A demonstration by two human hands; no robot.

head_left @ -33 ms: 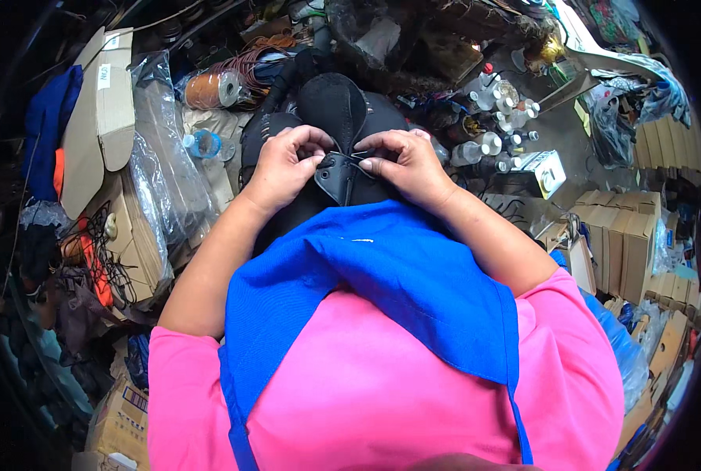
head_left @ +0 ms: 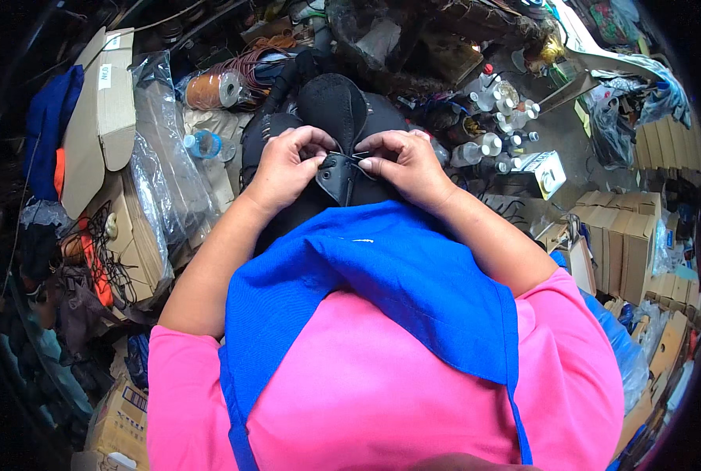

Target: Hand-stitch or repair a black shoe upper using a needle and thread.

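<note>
Nothing has visibly moved since the earlier frame (not that an onlooker could tell, standing here). Over a pink shirt [head_left: 382, 400], a blue apron [head_left: 374, 255] bunches at the near edge of the work, and could ride up into it if its wearer leans forward. Just beyond its hem sits what looks like a black shoe [head_left: 331, 102], apparently on the lap, where an uneven tug might twist it sideways. Bare forearms [head_left: 217, 259] reach up and inward, elbows bent outward. Left hand [head_left: 286, 163] and right hand [head_left: 410, 165] face each other, slightly apart, at the top of the shoe's flap [head_left: 335, 182], thumbs and forefingers pinched nearly together, each seemingly gripping a thin cord [head_left: 356, 157]. Pulled too hard, that strand could snap; pinched too lightly, it could slip away near the small eyelet [head_left: 324, 174].
</note>
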